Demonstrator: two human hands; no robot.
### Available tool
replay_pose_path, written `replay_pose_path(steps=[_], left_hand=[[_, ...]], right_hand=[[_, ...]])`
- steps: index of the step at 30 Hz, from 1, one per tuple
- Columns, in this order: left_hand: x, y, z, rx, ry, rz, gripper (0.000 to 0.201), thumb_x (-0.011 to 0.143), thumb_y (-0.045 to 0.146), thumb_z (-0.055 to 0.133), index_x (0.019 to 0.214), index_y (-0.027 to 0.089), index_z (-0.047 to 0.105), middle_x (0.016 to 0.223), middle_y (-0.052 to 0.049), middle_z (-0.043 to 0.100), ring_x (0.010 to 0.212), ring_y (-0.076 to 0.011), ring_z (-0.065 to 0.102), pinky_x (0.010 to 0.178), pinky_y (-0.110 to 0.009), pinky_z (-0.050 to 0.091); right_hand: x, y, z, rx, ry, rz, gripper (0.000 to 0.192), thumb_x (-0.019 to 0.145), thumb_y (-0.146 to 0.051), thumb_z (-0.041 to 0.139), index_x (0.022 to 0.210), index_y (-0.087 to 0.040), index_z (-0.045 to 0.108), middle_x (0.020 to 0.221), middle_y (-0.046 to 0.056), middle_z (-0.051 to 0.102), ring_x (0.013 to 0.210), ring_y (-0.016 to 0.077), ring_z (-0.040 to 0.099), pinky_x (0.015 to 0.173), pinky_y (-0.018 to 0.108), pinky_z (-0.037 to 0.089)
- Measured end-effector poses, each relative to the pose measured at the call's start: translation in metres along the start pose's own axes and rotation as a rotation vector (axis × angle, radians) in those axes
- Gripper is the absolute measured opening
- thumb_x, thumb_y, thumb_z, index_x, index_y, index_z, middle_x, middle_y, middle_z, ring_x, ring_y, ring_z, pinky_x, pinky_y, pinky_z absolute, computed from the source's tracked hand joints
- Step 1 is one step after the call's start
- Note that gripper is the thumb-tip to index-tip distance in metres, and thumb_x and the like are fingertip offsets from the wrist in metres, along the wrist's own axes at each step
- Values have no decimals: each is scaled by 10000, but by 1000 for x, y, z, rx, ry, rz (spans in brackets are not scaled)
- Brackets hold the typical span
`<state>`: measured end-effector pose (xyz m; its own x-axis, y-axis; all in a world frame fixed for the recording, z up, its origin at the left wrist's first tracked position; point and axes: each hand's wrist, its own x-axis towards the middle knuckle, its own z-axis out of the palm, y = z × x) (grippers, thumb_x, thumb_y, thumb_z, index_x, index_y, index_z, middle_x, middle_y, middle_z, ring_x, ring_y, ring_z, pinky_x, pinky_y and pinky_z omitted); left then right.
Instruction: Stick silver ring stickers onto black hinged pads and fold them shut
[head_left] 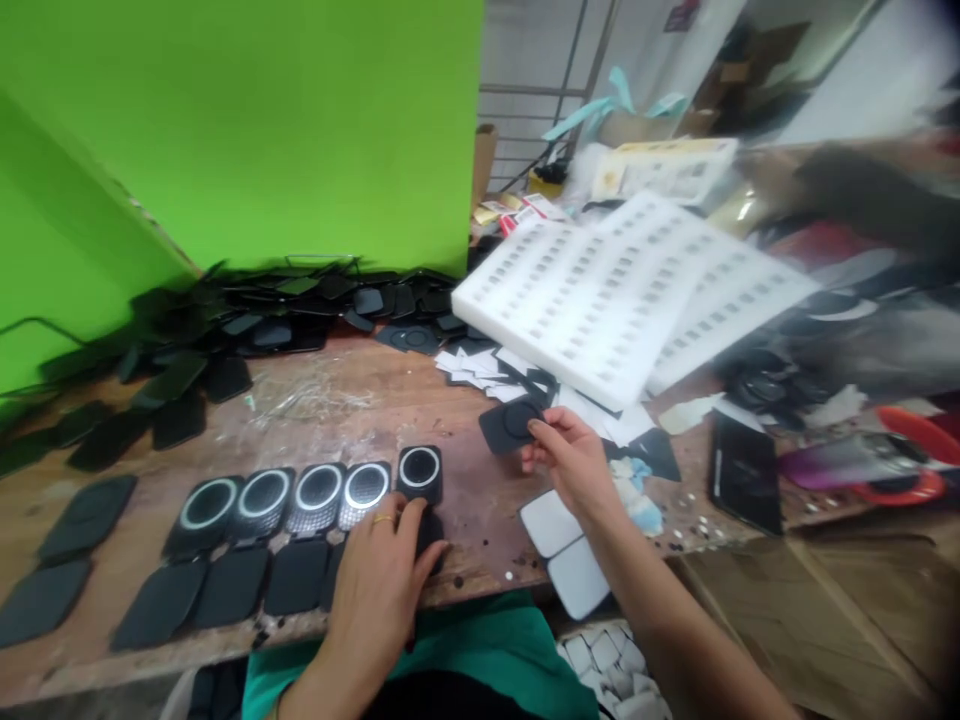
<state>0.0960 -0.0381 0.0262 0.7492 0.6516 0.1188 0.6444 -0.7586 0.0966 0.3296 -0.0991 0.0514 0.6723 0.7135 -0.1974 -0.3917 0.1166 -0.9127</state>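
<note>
While the left hand lies flat, fingers spread, on a black pad at the near edge of the desk, the right hand is raised just above the wood and pinches a black square pad by its near corner between thumb and fingertips. That pad bears a round raised ring and is tilted, clear of the desk. The two hands are apart, with bare wood between them.

Under and left of the left hand a row of plain black pads runs close along the near edge, touching side by side. Just behind them stands a second row of pads with bright rings, the rightmost one just beyond the left fingertips. Two more dark pads sit at the far left edge.

Open wood lies in the middle of the desk, behind the ringed row and before a heap of black pads piled against the green wall. Right of that gap, a white foam tray with rows of slots overhangs scattered white paper slips. Two white squares jut over the near edge beside the right forearm. A black phone lies further right, well apart.
</note>
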Motion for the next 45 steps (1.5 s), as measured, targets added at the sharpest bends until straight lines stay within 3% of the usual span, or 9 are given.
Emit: replay_pose_path(steps=[6, 14, 18, 23, 28, 32, 38, 42, 45], left_hand=[[7, 7, -7, -41, 152, 122, 384, 840, 262, 700, 1190, 140, 602, 1170, -169, 599, 1037, -364, 577, 850, -521, 518], [32, 81, 18, -321, 32, 590, 641, 761, 331, 806, 1317, 144, 548, 1370, -154, 585, 1312, -365, 481, 1061, -533, 438], [36, 89, 35, -398, 75, 740, 269, 884, 213, 670, 1149, 175, 670, 1194, -89, 713, 1187, -324, 589, 1009, -515, 454], [30, 93, 20, -593, 104, 826, 219, 944, 115, 549, 1120, 152, 673, 1043, -77, 754, 940, -217, 668, 858, -395, 487], [4, 145, 19, -833, -218, 927, 226, 966, 230, 553, 1167, 184, 644, 1050, -63, 749, 916, -192, 683, 846, -361, 509], [-14, 170, 21, -873, -447, 984, 614, 857, 342, 717, 1405, 214, 472, 1368, -119, 603, 1261, -260, 558, 1057, -420, 448], [0, 92, -5, -666, -236, 495, 97, 937, 289, 592, 1003, 218, 596, 971, -48, 657, 921, -218, 623, 812, -347, 508], [11, 24, -22, -102, -21, 149, 159, 898, 328, 620, 906, 176, 574, 885, -84, 597, 842, -284, 581, 753, -405, 476], [14, 3, -27, 145, -6, 30, 259, 879, 361, 635, 988, 130, 588, 915, -133, 602, 865, -327, 579, 733, -411, 466]], right_hand=[[7, 9, -16, 120, 124, -104, 360, 608, -356, 840, 770, -218, 550, 593, -79, 532, 475, 68, 502, 413, 180, 409], [-32, -5, -57, -122, -16, -249, 302, 779, -267, 741, 1064, -269, 642, 805, -44, 528, 573, 62, 449, 474, 193, 386], [-49, -29, -76, -202, 35, -357, 295, 806, -272, 722, 1084, -261, 623, 810, -31, 549, 602, 82, 478, 492, 209, 414], [-76, -65, -93, -299, 90, -485, 294, 823, -306, 729, 1089, -259, 614, 815, -19, 575, 633, 104, 511, 511, 228, 428], [-105, -90, -93, -393, 156, -531, 297, 830, -349, 734, 1084, -253, 612, 826, -5, 580, 663, 128, 529, 555, 263, 450], [-115, -93, -92, -385, 158, -526, 273, 835, -338, 727, 1070, -244, 626, 773, -18, 577, 617, 114, 515, 533, 248, 440], [-112, -72, -101, -365, 202, -362, 192, 809, -311, 757, 955, -225, 666, 698, -37, 588, 563, 83, 502, 511, 205, 414], [-88, -45, -94, -271, 160, -249, 241, 730, -329, 826, 821, -208, 638, 621, -49, 570, 512, 79, 492, 467, 195, 379], [-69, -30, -71, -174, 111, -145, 303, 699, -385, 837, 757, -205, 600, 545, -54, 550, 459, 85, 477, 435, 202, 369]])
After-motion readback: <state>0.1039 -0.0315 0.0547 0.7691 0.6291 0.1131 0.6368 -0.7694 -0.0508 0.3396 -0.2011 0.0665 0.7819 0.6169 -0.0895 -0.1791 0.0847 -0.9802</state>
